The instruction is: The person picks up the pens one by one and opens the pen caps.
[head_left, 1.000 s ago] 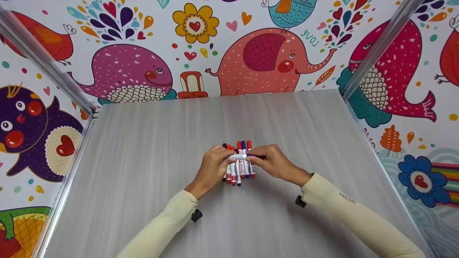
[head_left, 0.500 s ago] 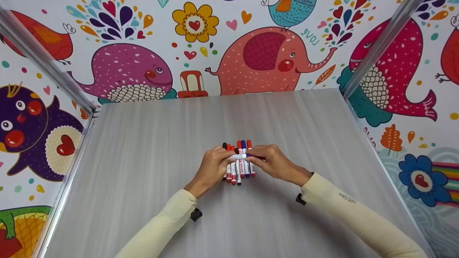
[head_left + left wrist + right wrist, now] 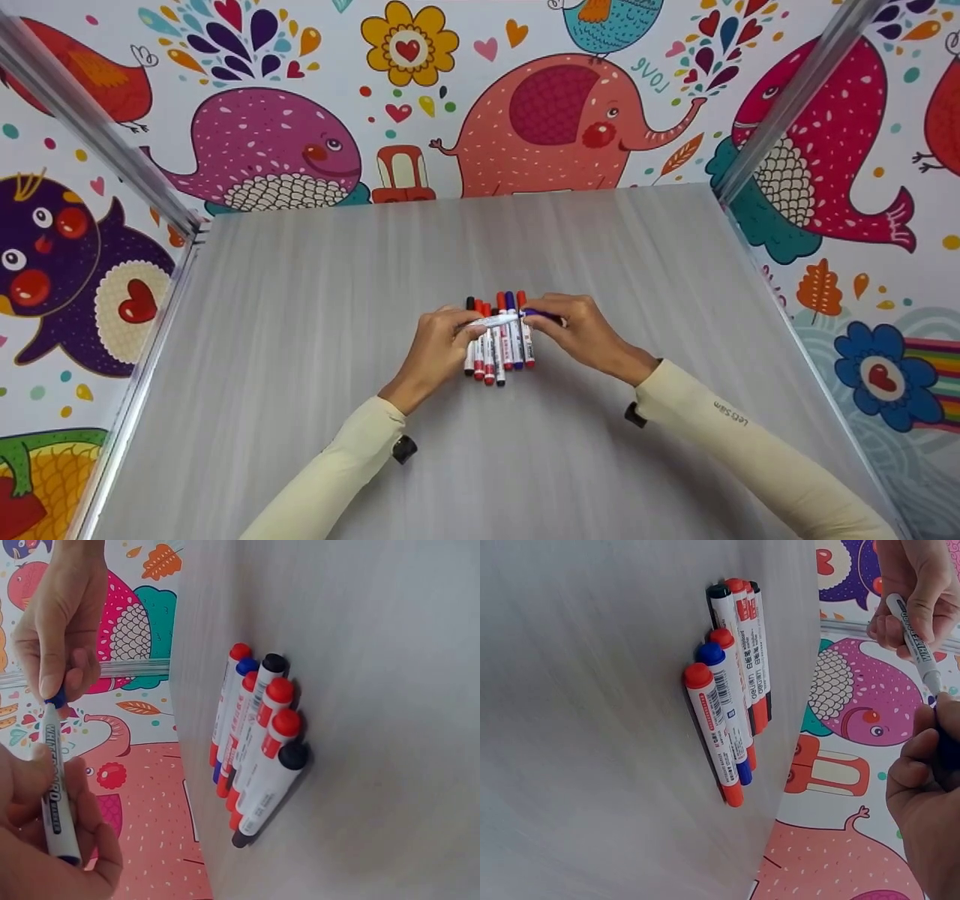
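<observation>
My left hand [image 3: 439, 337] grips the white barrel of a whiteboard marker [image 3: 495, 321], held above the table. My right hand [image 3: 581, 324] pinches its dark blue cap [image 3: 541, 314] at the other end. The marker's narrow white neck [image 3: 932, 680] shows bare beside the cap, with a bit of blue at its tip. Whether tip and cap still touch is hard to tell. Below both hands, several whiteboard markers with red, blue and black caps lie side by side in a row, among them a red-capped one [image 3: 716, 739] and a black-capped one [image 3: 274, 791].
The markers lie on a grey wood-grain table [image 3: 337, 285]. Walls printed with cartoon animals [image 3: 555, 127] stand behind it and at both sides, with metal strips [image 3: 795, 105] at the corners.
My right hand has shifted right and slightly up with the blue cap, baring the marker's neck. My left hand has moved slightly left, and the marker now tilts.
</observation>
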{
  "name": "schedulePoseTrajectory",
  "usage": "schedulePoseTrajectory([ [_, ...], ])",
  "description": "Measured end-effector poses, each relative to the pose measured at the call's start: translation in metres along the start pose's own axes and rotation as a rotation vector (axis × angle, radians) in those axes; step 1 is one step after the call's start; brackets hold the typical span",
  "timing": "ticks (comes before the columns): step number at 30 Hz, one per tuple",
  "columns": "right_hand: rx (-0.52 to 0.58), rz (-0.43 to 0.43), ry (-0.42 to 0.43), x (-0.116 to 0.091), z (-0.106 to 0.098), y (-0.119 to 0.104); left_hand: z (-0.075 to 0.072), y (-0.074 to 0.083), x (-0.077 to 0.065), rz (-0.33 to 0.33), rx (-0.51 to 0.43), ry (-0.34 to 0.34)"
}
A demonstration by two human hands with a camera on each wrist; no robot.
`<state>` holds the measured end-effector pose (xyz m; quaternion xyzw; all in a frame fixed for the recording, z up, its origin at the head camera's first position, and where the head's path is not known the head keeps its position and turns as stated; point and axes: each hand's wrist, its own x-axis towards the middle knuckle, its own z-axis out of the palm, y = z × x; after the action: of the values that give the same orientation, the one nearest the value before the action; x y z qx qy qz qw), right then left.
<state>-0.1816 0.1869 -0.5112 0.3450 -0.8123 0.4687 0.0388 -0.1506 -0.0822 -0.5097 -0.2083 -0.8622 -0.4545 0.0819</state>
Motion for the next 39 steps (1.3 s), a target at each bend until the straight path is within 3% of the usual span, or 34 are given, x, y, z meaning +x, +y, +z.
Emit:
schedulePoseTrajectory([
  [7, -0.004, 0.024, 0.041, -0.002, -0.002, 0.002, -0.001, -0.001, 0.0, -0.072, -0.028, 0.013],
  [15, -0.007, 0.065, 0.057, -0.005, -0.002, 0.007, -0.003, -0.009, 0.0, -0.104, -0.07, 0.023],
  [20, -0.003, 0.078, 0.068, -0.008, -0.003, 0.011, -0.005, -0.017, -0.002, -0.121, -0.077, 0.017],
  [30, -0.084, 0.017, 0.073, -0.011, -0.006, 0.021, -0.009, -0.039, -0.006, -0.143, -0.058, 0.039],
  [39, -0.103, 0.079, 0.083, -0.016, -0.008, 0.031, -0.016, -0.054, -0.012, -0.178, -0.059, 0.044],
])
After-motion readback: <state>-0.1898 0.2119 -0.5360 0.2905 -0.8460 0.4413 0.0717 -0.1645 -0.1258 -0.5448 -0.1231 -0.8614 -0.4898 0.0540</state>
